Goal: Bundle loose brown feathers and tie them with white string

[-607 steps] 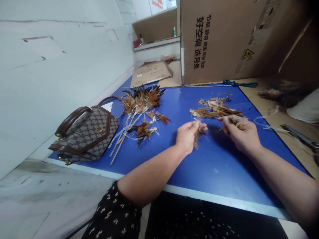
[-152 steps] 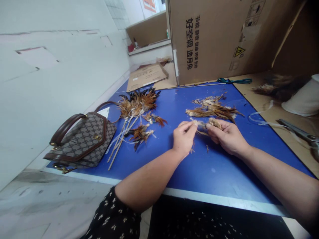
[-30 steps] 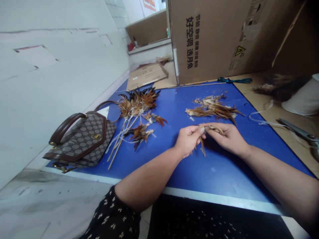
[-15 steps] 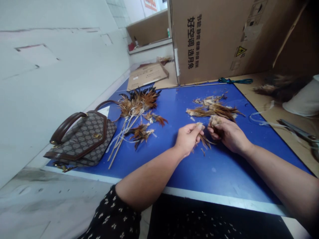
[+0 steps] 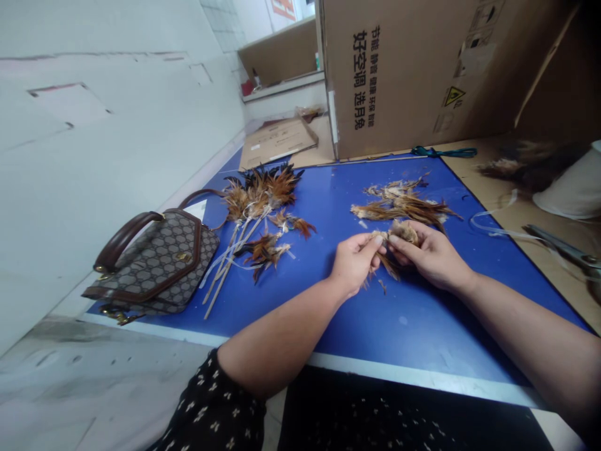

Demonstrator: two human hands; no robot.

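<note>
My left hand point(image 5: 355, 262) is closed, thumb and fingers pinching a small bunch of brown feathers point(image 5: 389, 268) whose tips point down toward the right. Right beside it, my right hand point(image 5: 428, 254) grips a fluffy tan feather clump point(image 5: 404, 233); its thumb meets the left fingertips. Exactly where the two bunches part is hidden by the fingers. Behind the hands lies a pile of long brown feathers point(image 5: 399, 207) on the blue table mat point(image 5: 323, 300). To the left rest tied feather bunches on sticks point(image 5: 263, 194) and a smaller dark-and-orange bunch point(image 5: 265, 250).
A patterned handbag point(image 5: 164, 263) with a brown handle stands at the left. A tall cardboard box point(image 5: 413, 75) rises at the back. At the right are scissors point(image 5: 558, 244), a white container point(image 5: 573, 188) and dark feathers point(image 5: 511, 166). A green cord point(image 5: 444, 152) lies behind.
My right hand has shifted left with its tan clump, and its thumb and fingers have come together against my left fingertips. My left hand stays nearly still.
</note>
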